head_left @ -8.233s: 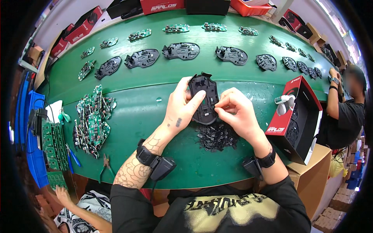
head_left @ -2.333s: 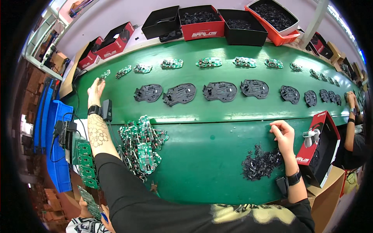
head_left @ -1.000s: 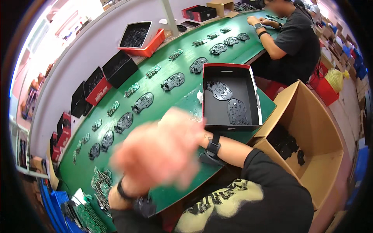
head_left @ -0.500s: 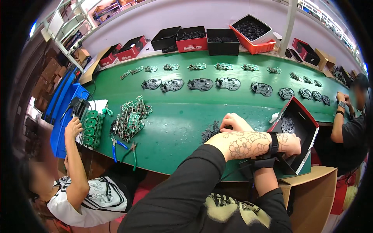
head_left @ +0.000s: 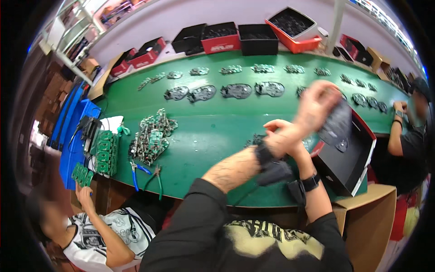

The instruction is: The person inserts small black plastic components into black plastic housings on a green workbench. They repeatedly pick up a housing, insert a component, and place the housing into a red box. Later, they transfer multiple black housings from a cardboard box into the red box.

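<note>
My left arm crosses over my right. My left hand (head_left: 317, 104), blurred by motion, is raised over the box's near-left side with its fingers round a dark mouse base plate (head_left: 336, 124). Smear hides whether it is one plate or more. Below and to the left, my right hand (head_left: 281, 129) has its fingers curled beside a pile of small black parts (head_left: 255, 139). Whatever it may pinch is hidden. A black box with red outer sides (head_left: 358, 156) stands tilted at the right. Mouse base plates (head_left: 235, 90) and green circuit boards (head_left: 263, 68) lie in rows across the bench.
A heap of circuit boards (head_left: 154, 140) lies left of centre, with blue-handled pliers (head_left: 135, 177) and green-handled pliers (head_left: 158, 181) nearby. At the left a co-worker's hand (head_left: 84, 195) holds green board panels (head_left: 82, 174); another person sits far right. Boxes of black parts (head_left: 258, 43) line the back.
My left hand has come up out of the box, bringing the mouse base plate. My right hand has shifted slightly up and right. The co-worker at left has lifted board panels nearer themselves.
</note>
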`<state>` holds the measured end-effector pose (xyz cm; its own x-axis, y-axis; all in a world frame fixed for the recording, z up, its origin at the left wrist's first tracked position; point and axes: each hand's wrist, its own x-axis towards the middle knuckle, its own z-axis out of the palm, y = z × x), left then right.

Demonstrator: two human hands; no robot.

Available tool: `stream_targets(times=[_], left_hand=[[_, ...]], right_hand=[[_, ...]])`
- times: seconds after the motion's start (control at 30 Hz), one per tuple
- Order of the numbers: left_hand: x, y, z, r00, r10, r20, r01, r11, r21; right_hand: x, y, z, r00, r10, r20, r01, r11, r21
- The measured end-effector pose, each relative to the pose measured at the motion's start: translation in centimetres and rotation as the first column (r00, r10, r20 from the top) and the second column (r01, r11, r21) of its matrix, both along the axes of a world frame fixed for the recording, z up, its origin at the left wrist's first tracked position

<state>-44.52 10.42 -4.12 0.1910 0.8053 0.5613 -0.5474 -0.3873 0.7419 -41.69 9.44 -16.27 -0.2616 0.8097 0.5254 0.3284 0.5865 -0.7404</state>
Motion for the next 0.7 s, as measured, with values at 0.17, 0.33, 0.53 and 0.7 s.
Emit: stream_targets(times=[0.17,0.33,0.53,0.7], left_hand=[[-17.7,2.5,-6.0,0.999,0.037,-0.015,-0.040,0.904,-0.425],[-23.8,1.9,-11.3,0.991,0.073,0.108,-0.006,0.850,-0.527],[-23.2,2.4,-12.5,0.999,0.048,-0.018,-0.049,0.801,-0.597],[-22.2,1.8,-12.3,0.984,0.097,-0.152,-0.165,0.829,-0.534]], right_hand=[[-2.3,-2.2,2.9,0.950,0.023,0.311,0.011,0.994,-0.108],[-3.0,-2.1,1.7,0.929,0.045,0.367,-0.035,0.999,-0.034],[-4.1,-1.6,0.9,0.922,0.044,0.384,-0.031,0.999,-0.040],[-4.7,-1.8,1.6,0.959,-0.015,0.283,0.051,0.991,-0.123]])
